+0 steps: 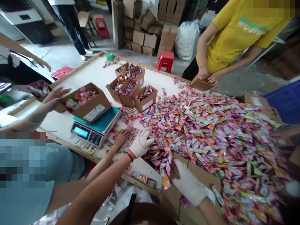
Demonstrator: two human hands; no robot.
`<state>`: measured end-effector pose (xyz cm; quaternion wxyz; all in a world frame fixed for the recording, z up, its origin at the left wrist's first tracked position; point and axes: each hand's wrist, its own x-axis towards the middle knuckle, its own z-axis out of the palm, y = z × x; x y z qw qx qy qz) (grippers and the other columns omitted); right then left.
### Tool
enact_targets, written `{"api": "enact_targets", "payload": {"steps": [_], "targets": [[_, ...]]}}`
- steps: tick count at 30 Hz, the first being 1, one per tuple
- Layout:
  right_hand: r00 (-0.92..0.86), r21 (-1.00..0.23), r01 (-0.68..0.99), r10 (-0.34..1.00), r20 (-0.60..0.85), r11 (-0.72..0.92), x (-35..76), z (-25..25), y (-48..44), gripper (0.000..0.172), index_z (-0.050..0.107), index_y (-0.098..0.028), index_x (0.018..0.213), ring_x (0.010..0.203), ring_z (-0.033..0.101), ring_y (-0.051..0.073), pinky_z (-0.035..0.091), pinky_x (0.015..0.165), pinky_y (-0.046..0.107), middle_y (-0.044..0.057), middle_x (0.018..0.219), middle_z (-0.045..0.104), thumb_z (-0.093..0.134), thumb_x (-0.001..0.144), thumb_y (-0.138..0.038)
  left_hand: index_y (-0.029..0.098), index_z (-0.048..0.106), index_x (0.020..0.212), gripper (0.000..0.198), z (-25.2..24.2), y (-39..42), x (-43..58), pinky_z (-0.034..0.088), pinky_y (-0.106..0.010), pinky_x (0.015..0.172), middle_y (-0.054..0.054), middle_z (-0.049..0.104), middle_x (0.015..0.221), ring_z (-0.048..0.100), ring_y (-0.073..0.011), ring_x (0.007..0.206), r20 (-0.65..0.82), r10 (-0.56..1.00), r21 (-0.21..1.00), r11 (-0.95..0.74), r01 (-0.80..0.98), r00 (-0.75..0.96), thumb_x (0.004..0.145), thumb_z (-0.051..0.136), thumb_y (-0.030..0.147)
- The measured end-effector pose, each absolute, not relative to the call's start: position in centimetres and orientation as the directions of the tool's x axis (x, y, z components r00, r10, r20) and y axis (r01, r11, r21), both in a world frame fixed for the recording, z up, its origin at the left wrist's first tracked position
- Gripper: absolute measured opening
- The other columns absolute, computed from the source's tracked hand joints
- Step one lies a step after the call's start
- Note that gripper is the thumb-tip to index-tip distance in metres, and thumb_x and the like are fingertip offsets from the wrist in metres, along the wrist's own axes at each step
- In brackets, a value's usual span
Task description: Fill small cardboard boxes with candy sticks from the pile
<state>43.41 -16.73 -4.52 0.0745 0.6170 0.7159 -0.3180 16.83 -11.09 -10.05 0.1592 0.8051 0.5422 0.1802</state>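
Note:
My left hand, in a white knitted glove, is open, its fingers spread and bent over small wrapped packets heaped at the mouth of a small cardboard box. Lower right, my right hand, also gloved, curls at the right side of that box, which is mostly hidden under the packets. Its fingertips are partly blurred and look closed on the box's side. One orange and purple packet hangs over the near edge. Beneath my right hand lies a larger brown carton. Colourful packets form a large pile beyond both hands.
A filled box rests on a digital scale at left. Another person's bare hand lies beside my left hand; a gloved hand is near the filled box. More filled boxes stand behind. A person in yellow handles a box opposite.

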Motion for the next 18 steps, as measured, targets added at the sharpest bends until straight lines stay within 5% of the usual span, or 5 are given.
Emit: {"api": "enact_targets", "payload": {"steps": [4, 10, 13, 16, 18], "targets": [[-0.367, -0.250, 0.924, 0.850, -0.379, 0.288, 36.1, -7.1, -16.4, 0.031, 0.056, -0.017, 0.112, 0.096, 0.059, 0.026, 0.044, 0.084, 0.037, 0.014, 0.104, 0.062, 0.043, 0.084, -0.019, 0.021, 0.064, 0.096, 0.022, -9.5, -13.1, 17.3, 0.035, -0.040, 0.097, -0.010, 0.057, 0.105, 0.050, -0.0240, 0.104, 0.076, 0.878, 0.427, -0.458, 0.780, 0.474, 0.081, 0.048, 0.022], [-0.423, -0.229, 0.905, 0.707, -0.567, 0.358, 33.3, -8.9, -11.1, 0.030, 0.067, -0.009, 0.091, 0.085, 0.064, 0.028, 0.046, 0.072, 0.035, 0.019, 0.089, 0.068, 0.037, 0.083, -0.007, 0.017, 0.067, 0.086, 0.023, -9.8, -14.6, 17.7, 0.044, -0.035, 0.081, -0.011, 0.065, 0.089, 0.059, -0.0236, 0.086, -0.213, 0.851, 0.429, -0.360, 0.829, 0.480, 0.080, 0.053, 0.035], [-0.454, -0.276, 0.891, 0.718, -0.528, 0.361, 35.3, -8.5, -11.1, 0.030, 0.064, -0.014, 0.105, 0.093, 0.062, 0.024, 0.045, 0.076, 0.031, 0.015, 0.102, 0.065, 0.043, 0.082, -0.012, 0.021, 0.066, 0.091, 0.022, -8.6, -13.9, 17.0, 0.044, -0.029, 0.074, -0.006, 0.066, 0.092, 0.060, -0.0200, 0.085, -0.172, 0.899, 0.446, -0.293, 0.845, 0.403, 0.082, 0.047, 0.024], [-0.439, -0.324, 0.889, 0.803, -0.403, 0.323, 35.6, -7.9, -11.9, 0.056, 0.044, -0.023, 0.132, 0.092, 0.061, 0.022, 0.044, 0.073, 0.028, 0.012, 0.124, 0.053, 0.055, 0.078, -0.023, 0.020, 0.064, 0.085, 0.020, -7.6, -13.7, 16.6, 0.043, -0.027, 0.072, -0.005, 0.064, 0.088, 0.059, -0.0180, 0.084, -0.088, 0.932, 0.463, -0.273, 0.843, 0.350, 0.083, 0.044, 0.020], [-0.435, -0.385, 0.874, 0.831, -0.346, 0.298, 34.6, -7.8, -12.1, 0.056, 0.044, -0.024, 0.133, 0.088, 0.061, 0.021, 0.043, 0.071, 0.027, 0.011, 0.122, 0.053, 0.055, 0.078, -0.027, 0.020, 0.064, 0.081, 0.020, -7.6, -14.0, 16.7, 0.043, -0.026, 0.073, -0.005, 0.063, 0.085, 0.059, -0.0168, 0.083, -0.065, 0.935, 0.474, -0.279, 0.835, 0.349, 0.084, 0.044, 0.020]]}}
